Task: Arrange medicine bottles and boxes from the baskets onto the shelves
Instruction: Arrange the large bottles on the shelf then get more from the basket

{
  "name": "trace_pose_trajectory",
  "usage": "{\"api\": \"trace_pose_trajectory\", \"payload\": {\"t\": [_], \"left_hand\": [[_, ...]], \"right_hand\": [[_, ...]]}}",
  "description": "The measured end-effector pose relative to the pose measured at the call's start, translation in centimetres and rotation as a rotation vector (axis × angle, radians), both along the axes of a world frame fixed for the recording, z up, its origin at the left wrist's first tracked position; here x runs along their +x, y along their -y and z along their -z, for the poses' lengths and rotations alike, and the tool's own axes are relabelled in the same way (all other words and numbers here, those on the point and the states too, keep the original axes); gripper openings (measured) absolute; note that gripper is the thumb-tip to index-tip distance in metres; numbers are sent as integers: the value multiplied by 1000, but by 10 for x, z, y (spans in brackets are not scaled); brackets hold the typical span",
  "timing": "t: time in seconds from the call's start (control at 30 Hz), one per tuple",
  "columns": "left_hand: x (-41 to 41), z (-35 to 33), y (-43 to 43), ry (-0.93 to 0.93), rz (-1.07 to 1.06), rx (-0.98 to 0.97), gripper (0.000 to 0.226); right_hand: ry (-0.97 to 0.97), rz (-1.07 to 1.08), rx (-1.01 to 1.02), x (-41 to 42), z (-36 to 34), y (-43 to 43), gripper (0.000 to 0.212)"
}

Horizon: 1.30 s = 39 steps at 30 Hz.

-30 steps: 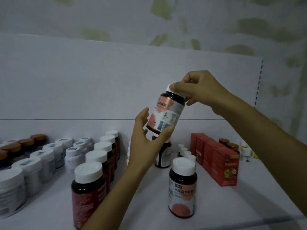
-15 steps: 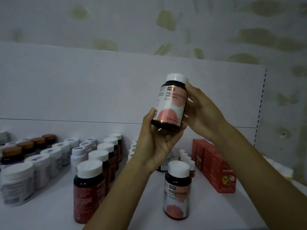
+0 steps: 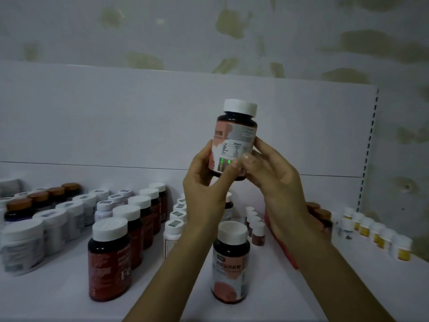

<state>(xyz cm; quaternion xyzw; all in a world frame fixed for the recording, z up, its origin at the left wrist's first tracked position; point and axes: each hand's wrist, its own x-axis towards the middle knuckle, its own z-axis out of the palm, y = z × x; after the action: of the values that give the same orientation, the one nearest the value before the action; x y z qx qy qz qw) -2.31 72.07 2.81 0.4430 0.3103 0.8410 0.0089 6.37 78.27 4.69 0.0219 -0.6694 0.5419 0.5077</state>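
left hand: wrapped round the lower left of the held bottle, thumb across its label.
right hand: cradling the same bottle from the right.
held bottle: upright in the air, above the matching bottle on the shelf.
risk: lowering it could knock the matching bottle below, or the red-labelled row left of it.
hidden: red boxes mostly behind the right forearm; baskets out of frame; label print too dim to read.
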Motion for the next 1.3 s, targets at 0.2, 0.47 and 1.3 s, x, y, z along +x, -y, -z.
{"api": "trace_pose_trajectory", "payload": {"t": [0.2,0.47,1.3], "left_hand": [[10,14,-7,-182,-439,-31,63],[19,21,18,98,35,-230,62],[-32,22,18,-216,-303,-352,82]], "right_hand": [[-3,15,0,-7,9,13,50],[4,-313,-243,-5,14,-9,76],[307,-141,39,-12,-35,-53,26]]}}
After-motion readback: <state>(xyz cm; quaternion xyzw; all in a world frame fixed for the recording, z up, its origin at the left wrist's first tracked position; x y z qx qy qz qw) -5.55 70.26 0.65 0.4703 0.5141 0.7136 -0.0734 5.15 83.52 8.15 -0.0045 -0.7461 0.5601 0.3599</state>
